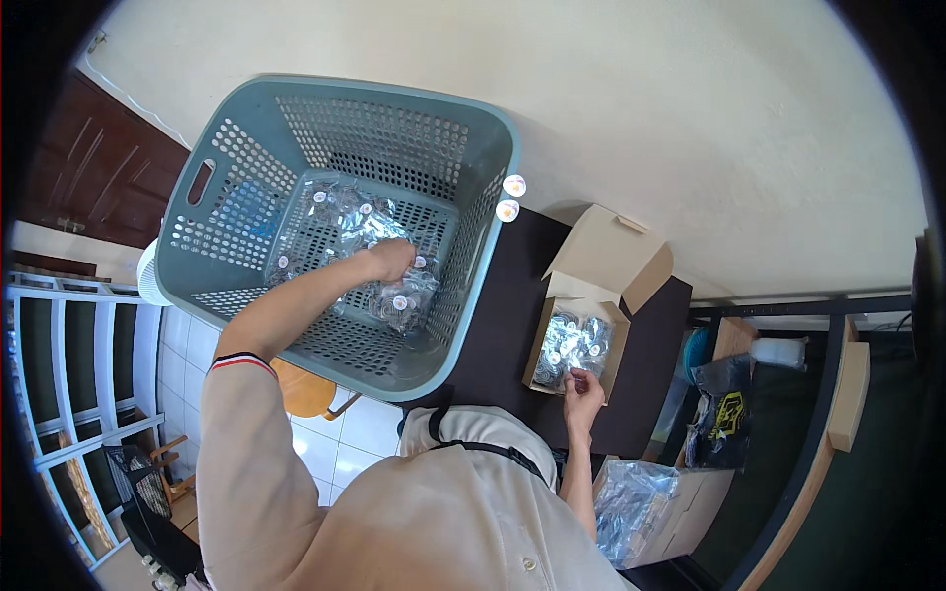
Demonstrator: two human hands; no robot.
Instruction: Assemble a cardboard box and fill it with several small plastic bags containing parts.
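Observation:
A large grey-green laundry basket [414, 392] with holed walls stands on the left, tilted in view. Several clear plastic packets [345, 212] with small round labels lie on its floor. My left hand [394, 258] reaches down into it, fingers curled on a packet [399, 300]; the fingertips are partly hidden. To the right, an open cardboard box [616, 345] holds several similar shiny packets [567, 340]. At its near edge, my right hand [583, 396] has its fingers bent and pinched at the corner of a packet.
The box rests on a dark table [507, 325]. Two round stickers [510, 197] cling to the basket's right rim. An orange stool [304, 389] is below the basket. Clear plastic bags [631, 502] lie in another carton at lower right, beside a shelf frame [818, 414].

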